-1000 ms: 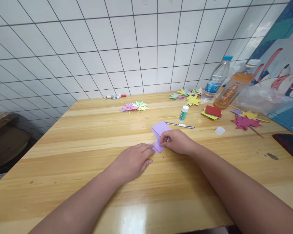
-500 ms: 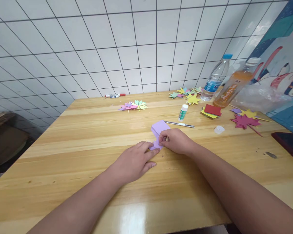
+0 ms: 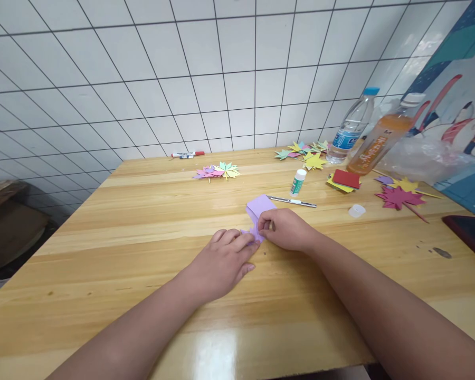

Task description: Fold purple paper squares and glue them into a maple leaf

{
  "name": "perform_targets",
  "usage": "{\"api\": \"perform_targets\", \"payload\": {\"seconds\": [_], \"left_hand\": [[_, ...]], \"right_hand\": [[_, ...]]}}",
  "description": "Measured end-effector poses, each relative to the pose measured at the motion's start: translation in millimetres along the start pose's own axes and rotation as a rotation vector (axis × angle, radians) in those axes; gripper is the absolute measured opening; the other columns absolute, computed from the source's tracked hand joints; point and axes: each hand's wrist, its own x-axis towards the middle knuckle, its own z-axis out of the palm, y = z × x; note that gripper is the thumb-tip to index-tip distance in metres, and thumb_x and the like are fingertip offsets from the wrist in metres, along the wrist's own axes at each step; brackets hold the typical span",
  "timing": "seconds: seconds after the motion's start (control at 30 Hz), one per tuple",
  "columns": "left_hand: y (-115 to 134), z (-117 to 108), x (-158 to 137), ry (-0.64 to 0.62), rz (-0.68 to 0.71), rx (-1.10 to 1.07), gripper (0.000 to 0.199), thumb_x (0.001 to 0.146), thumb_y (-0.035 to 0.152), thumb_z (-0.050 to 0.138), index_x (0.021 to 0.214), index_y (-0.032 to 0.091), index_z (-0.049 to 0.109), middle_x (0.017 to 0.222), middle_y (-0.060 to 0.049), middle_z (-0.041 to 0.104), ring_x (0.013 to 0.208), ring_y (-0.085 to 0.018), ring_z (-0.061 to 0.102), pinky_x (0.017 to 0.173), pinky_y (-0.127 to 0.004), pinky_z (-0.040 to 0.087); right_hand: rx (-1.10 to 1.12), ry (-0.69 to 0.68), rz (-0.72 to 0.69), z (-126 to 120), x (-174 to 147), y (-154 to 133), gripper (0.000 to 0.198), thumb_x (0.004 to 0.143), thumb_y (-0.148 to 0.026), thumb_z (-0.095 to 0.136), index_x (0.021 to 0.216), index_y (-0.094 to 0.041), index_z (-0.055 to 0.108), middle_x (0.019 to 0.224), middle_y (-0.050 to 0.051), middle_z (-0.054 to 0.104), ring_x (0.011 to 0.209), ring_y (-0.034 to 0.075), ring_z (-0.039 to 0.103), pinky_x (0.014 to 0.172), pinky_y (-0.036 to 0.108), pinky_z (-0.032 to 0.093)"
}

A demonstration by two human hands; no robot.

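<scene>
Purple paper lies in front of me: a square part (image 3: pixel 260 203) at the back and a folded piece (image 3: pixel 255 231) nearer, partly covered by my fingers. I cannot tell whether the two are joined. My left hand (image 3: pixel 225 261) rests flat, its fingertips pressing the folded piece to the table. With thumb and forefinger pinched, my right hand (image 3: pixel 287 228) grips the right side of that piece. Just behind it lies a slim silver pen-like tool (image 3: pixel 293 201). An uncapped-looking glue stick (image 3: pixel 298 182) stands farther back, and a white cap (image 3: pixel 357 211) sits to the right.
Colored paper squares (image 3: pixel 346 179), a water bottle (image 3: pixel 350 129) and a tilted orange drink bottle (image 3: pixel 382 140) are at back right. Paper leaves lie in groups: pink and green (image 3: pixel 217 171), yellow and green (image 3: pixel 312 160), dark red (image 3: pixel 399 197). Markers (image 3: pixel 188 154) lie by the tiled wall.
My left fingers have shifted slightly over the folded purple piece, covering more of it, and sit closer together. My right hand keeps its pinch in nearly the same spot.
</scene>
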Motion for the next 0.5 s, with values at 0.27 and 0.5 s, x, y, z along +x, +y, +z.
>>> {"api": "perform_targets", "payload": {"seconds": [0.27,0.5], "left_hand": [[1.5,-0.7,-0.6,-0.022,0.001,0.000,0.043,0.090,0.039,0.037,0.131,0.025,0.041,0.130,-0.004,0.048,0.115,-0.026,0.039,0.095,-0.041,0.027],[3.5,1.8,-2.0,-0.027,-0.010,-0.007,0.046,0.090,0.042,0.037,0.132,0.023,0.038,0.129,-0.005,0.048,0.116,-0.025,0.038,0.096,-0.040,0.026]], "right_hand": [[-0.082,0.009,0.034,2.4,1.2,-1.4,0.014,0.073,-0.036,0.060,0.071,-0.023,0.062,0.068,-0.003,0.065,0.062,0.012,0.053,0.051,0.022,0.029],[-0.148,-0.002,0.100,4.4,1.7,-5.4,0.017,0.074,-0.038,0.058,0.069,-0.022,0.060,0.068,-0.003,0.064,0.062,0.012,0.051,0.050,0.023,0.025]]}}
